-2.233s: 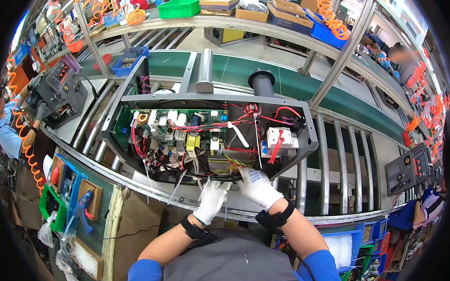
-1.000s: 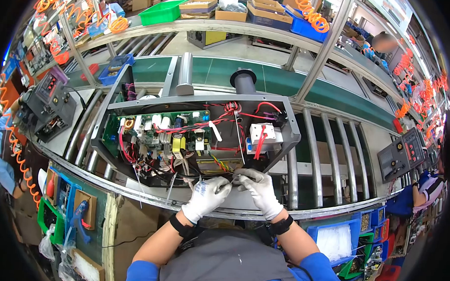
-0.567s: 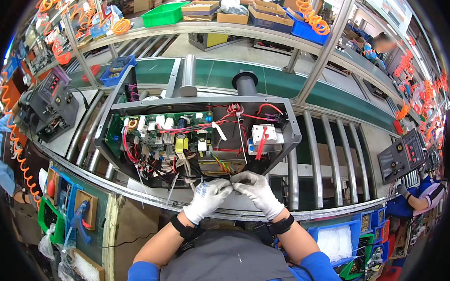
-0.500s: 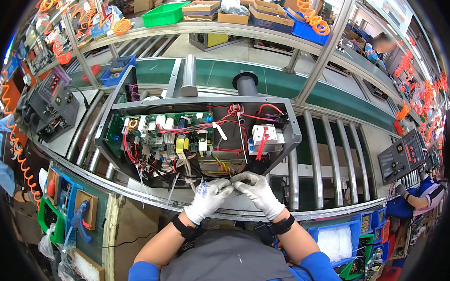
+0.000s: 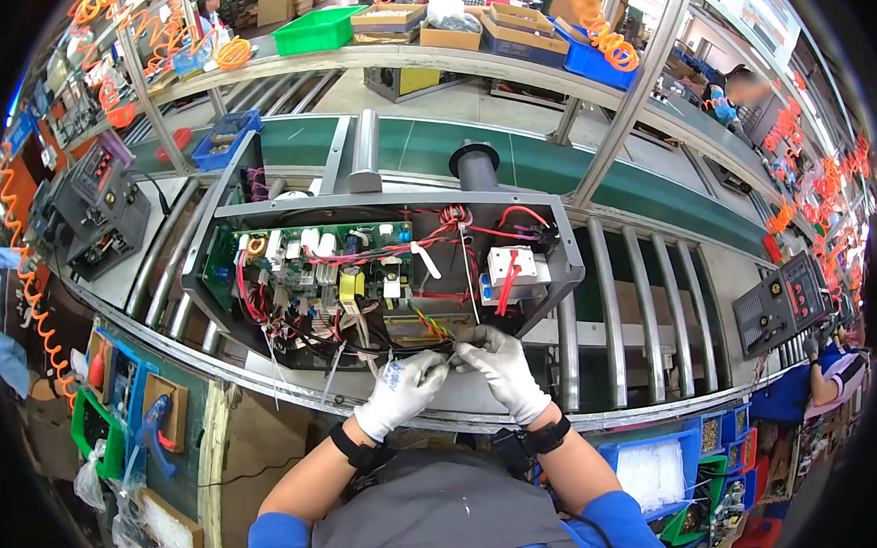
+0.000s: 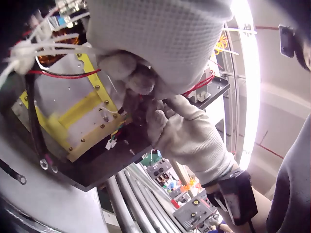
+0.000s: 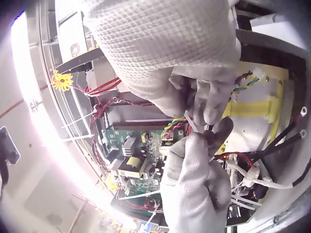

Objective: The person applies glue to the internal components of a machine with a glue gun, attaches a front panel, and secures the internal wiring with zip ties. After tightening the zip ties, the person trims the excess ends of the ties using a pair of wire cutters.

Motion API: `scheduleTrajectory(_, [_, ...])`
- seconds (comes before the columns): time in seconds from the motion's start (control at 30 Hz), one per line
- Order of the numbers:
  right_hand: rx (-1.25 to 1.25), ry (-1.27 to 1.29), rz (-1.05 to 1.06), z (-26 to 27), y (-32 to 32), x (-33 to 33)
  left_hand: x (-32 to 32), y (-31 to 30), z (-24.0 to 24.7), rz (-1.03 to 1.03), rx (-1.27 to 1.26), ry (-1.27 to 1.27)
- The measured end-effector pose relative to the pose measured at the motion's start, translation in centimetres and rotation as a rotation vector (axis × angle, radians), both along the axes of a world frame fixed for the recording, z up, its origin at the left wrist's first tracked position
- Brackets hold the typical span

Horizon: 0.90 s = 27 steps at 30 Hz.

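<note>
Both hands wear white knit gloves and meet at the front edge of an open metal machine case [image 5: 378, 202]. My left hand [image 5: 402, 391] has its fingers curled, with thumb and fingertips pinching a thin white cable tie [image 7: 192, 122]. Opposite, my right hand [image 5: 505, 373] pinches that tie from the other side, its fingertips nearly against the left ones. Yellow, green and red wires [image 5: 430, 322] run inside the case toward the fingertips. Behind the hands, a green circuit board [image 7: 141, 154] shows in the right wrist view. The left fingers partly hide the work in the left wrist view.
The case sits on a conveyor with metal rollers [image 5: 616, 314]. Another grey machine [image 5: 783, 303] stands to the right, a further one [image 5: 98, 214] to the left. A blue bin [image 5: 688, 457] of white strips is at lower right. Long white ties [image 5: 334, 369] hang over the case's front.
The hands were lower at the case front with the right reaching in by the coloured wires; they then came together fingertip to fingertip. In the last half second they shifted only slightly.
</note>
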State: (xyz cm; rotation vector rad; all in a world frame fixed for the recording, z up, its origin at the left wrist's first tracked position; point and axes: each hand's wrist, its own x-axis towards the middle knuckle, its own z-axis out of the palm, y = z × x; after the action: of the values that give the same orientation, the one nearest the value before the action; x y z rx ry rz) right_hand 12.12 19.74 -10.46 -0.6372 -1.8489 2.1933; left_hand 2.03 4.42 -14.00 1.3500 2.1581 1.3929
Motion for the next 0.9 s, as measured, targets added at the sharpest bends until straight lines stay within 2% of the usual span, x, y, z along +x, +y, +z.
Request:
scheduleTrajectory(0.13, [-0.102,0.031,0.038,-0.1,0.1,0.1,0.3,-0.1,0.8,0.031,-0.053,-0.12])
scheduleTrajectory(0.27, [0.012,-0.016,0.096,0.7,0.0,0.1,0.2,-0.2,1.2,0.017,-0.053,-0.119])
scheduleTrajectory(0.33, [0.148,-0.062,0.184,0.7,0.0,0.2,0.1,-0.2,0.9,0.011,-0.055,-0.132])
scheduleTrajectory(0.4, [0.183,-0.1,0.163,1.4,-0.4,0.4,0.0,0.1,0.1,0.002,-0.053,-0.145])
scheduleTrajectory(0.47, [0.32,-0.052,0.093,0.6,-0.7,0.9,0.0,0.2,-0.9,0.027,0.004,-0.176])
scheduleTrajectory(0.5, [0.666,0.135,0.071,0.7,-0.7,1.2,0.2,0.4,-1.0,0.029,0.006,-0.177])
scheduleTrajectory(0.6, [0.738,0.202,0.083,1.2,-1.3,2.2,0.2,0.8,-1.1,0.154,-0.016,-0.168])
scheduleTrajectory(0.63, [0.597,0.109,0.113,1.9,-1.8,2.9,-0.3,1.1,-1.8,0.154,-0.079,0.003])
scheduleTrajectory(0.67, [0.592,0.159,0.159,1.7,-2.3,3.7,-0.6,1.1,-2.0,0.154,-0.145,0.173])
scheduleTrajectory(0.73, [0.536,0.045,0.232,1.3,-3.4,4.7,-0.8,1.1,-1.9,0.148,-0.183,0.222])
scheduleTrajectory(0.8, [0.497,0.021,0.251,1.8,-3.0,4.1,-1.0,1.1,-2.7,0.15,-0.224,0.384])
scheduleTrajectory(0.87, [0.443,0.193,0.127,1.2,-3.0,3.5,-0.9,0.9,-2.6,0.121,-0.224,0.419])
scheduleTrajectory(0.9, [0.041,-0.006,0.075,1.5,-3.1,3.6,-0.8,0.8,-2.3,0.093,-0.22,0.453])
